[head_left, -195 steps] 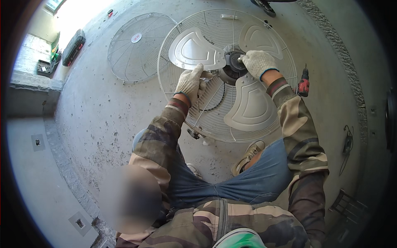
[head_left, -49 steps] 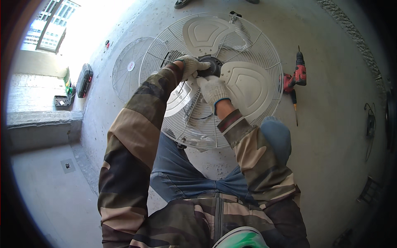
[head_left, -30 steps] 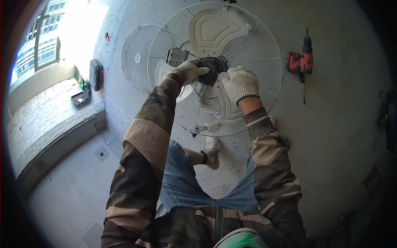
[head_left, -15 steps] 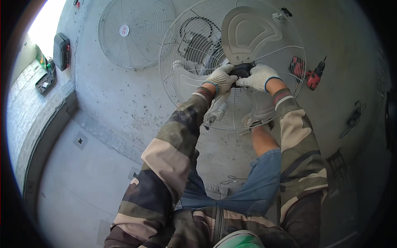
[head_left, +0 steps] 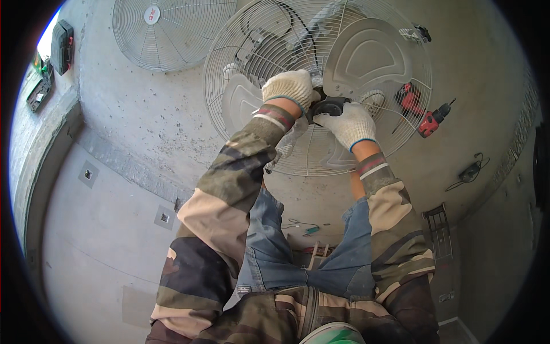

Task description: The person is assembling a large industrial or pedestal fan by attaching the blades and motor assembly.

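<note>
A large fan lies on the floor before me, with pale metal blades (head_left: 371, 54) around a black hub (head_left: 331, 108) inside a round wire guard (head_left: 209, 86). My left hand (head_left: 288, 90), in a white knit glove, is closed at the hub's upper left side, its fingertips partly hidden. From the lower right, my right hand (head_left: 350, 124), gloved alike, grips the hub with the thumb along its near edge. Behind the wires, part of the fan's motor and stand shows blurred and partly covered.
A second wire guard (head_left: 177, 40) with a round centre badge lies at the far left. Right of the fan is a red and black cordless drill (head_left: 433, 120), with another red tool (head_left: 409, 98) beside it. A black corded item (head_left: 471, 172) lies farther right; a dark tool case (head_left: 62, 47) stands far left.
The blades have turned clockwise with the hub. My left hand has shifted up and left around the hub; my right hand stays at its right side. The whole view has shifted slightly.
</note>
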### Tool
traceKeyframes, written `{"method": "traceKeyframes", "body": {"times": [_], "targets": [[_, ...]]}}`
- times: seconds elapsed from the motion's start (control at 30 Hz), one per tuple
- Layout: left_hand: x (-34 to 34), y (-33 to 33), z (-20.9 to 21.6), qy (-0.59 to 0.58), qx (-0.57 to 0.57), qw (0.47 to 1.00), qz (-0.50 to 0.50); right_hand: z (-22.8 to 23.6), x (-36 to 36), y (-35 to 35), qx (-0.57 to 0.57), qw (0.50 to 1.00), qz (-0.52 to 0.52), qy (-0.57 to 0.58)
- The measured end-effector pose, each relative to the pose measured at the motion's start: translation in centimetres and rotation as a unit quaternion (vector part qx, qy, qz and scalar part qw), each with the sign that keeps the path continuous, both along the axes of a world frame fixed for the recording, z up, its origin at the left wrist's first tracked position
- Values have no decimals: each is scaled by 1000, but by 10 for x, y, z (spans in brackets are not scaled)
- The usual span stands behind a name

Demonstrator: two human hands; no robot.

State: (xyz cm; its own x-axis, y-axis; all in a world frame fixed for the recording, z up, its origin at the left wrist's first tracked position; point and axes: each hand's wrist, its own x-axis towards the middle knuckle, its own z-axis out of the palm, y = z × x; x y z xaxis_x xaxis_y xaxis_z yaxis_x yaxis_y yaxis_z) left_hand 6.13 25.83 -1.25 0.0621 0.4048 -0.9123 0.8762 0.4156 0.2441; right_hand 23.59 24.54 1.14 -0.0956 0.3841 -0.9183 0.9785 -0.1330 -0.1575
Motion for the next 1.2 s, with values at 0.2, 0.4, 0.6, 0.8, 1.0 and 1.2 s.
{"method": "traceKeyframes", "body": {"times": [0.2,0.4,0.6,0.8,1.0,1.2], "targets": [[19,0,-11,-31,-1,994,-106,-7,5,-18,64,996,-61,20],[15,4,-25,-55,-23,988,-141,-13,9,-33,148,983,-81,65],[15,1,-20,-40,-28,991,-122,-13,12,-21,124,990,-28,59],[6,-2,-9,-34,-13,994,-104,-2,12,-13,118,990,5,79],[-14,-19,30,-97,28,985,-137,3,33,-18,197,972,30,126],[-1,-28,53,-84,250,959,106,1,27,-61,73,968,-220,100]]}}
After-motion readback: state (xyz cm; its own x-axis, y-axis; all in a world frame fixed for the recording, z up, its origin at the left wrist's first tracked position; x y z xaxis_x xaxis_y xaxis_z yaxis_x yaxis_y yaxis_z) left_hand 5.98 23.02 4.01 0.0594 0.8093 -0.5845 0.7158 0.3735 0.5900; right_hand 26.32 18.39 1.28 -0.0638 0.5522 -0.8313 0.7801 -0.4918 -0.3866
